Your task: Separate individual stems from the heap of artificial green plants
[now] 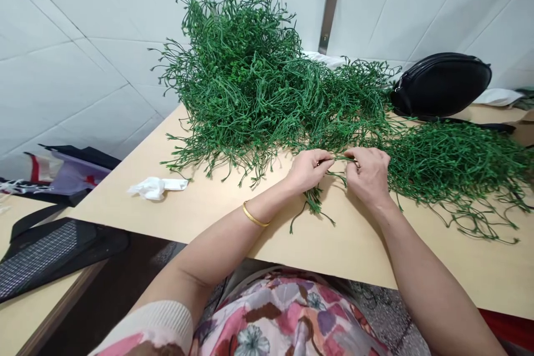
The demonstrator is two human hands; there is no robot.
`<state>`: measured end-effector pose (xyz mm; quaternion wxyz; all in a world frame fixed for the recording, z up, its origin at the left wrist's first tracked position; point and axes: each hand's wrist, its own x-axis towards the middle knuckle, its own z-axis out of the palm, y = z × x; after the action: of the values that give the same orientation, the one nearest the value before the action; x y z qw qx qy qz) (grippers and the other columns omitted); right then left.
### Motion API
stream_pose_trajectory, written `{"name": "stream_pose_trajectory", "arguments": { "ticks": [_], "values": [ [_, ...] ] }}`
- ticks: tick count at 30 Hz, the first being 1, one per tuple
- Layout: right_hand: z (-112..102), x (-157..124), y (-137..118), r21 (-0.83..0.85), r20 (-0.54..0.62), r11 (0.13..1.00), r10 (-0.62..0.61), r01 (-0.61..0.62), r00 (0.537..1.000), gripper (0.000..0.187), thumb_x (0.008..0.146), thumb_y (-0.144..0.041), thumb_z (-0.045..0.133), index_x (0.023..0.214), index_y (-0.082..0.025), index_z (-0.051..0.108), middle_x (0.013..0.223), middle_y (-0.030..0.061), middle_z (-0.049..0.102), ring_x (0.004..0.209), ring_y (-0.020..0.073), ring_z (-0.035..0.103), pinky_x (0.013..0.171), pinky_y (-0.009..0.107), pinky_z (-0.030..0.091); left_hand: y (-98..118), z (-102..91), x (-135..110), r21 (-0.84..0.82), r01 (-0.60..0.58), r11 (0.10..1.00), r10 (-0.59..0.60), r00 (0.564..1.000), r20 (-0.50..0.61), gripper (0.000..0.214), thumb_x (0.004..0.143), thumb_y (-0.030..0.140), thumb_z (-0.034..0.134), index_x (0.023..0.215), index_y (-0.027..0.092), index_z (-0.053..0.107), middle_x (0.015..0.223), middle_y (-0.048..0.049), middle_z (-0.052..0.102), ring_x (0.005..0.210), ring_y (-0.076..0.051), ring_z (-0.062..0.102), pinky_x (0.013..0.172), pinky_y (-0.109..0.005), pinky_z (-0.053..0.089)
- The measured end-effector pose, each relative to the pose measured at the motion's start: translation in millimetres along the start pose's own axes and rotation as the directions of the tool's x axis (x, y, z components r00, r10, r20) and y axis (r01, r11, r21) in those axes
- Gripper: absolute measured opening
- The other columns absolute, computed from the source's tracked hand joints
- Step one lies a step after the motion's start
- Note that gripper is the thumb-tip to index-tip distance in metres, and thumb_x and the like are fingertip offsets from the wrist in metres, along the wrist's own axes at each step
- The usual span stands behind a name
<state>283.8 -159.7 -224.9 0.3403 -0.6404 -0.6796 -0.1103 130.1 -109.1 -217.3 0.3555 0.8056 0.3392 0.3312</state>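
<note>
The left hand [311, 171] and right hand [369, 175] sit close together, each pinching thin green stems [340, 157] that stretch between them; I can't quite make out how many. A small bunch [314, 201] lies just under the left hand. Beyond both rises a big tangled pile [250, 78], and a lower heap [454, 161] spreads beside the right. A black bag [444, 86] stands behind that, on a pale worktop [133, 164] against a white tiled wall [125, 0].
</note>
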Motion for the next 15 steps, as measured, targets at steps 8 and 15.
{"name": "stream_pose_trajectory", "arguments": {
  "ticks": [8, 15],
  "values": [
    [-19, 7, 5, 0.412, 0.076, 0.911, -0.056, 0.020, 0.996, 0.027, 0.076, -0.020, 0.050, 0.099, -0.021, 0.062, 0.105, 0.0076, 0.065, 0.102, 0.0235, 0.055, 0.090, 0.041, 0.041, -7, -1.6, 2, 0.001, 0.092, 0.996, -0.092, 0.995, -0.030, 0.027, 0.080, 0.034, 0.049, 0.080, 0.015, 0.068, 0.064, -0.0001, 0.060, 0.062, -0.011, 0.049, 0.060, -0.022, 0.037],
    [-13, 5, 0, 0.372, 0.135, 0.923, -0.158, 0.097, 0.978, 0.024, 0.080, -0.023, 0.052, 0.099, -0.018, 0.065, 0.098, 0.0086, 0.066, 0.099, 0.0235, 0.053, 0.088, 0.041, 0.041, -1, -1.5, -1, 0.194, -0.056, 0.979, 0.056, 0.998, 0.007, 0.024, 0.080, 0.024, 0.047, 0.084, 0.019, 0.070, 0.079, -0.0035, 0.068, 0.070, -0.013, 0.056, 0.066, -0.024, 0.039]
  ]
}}
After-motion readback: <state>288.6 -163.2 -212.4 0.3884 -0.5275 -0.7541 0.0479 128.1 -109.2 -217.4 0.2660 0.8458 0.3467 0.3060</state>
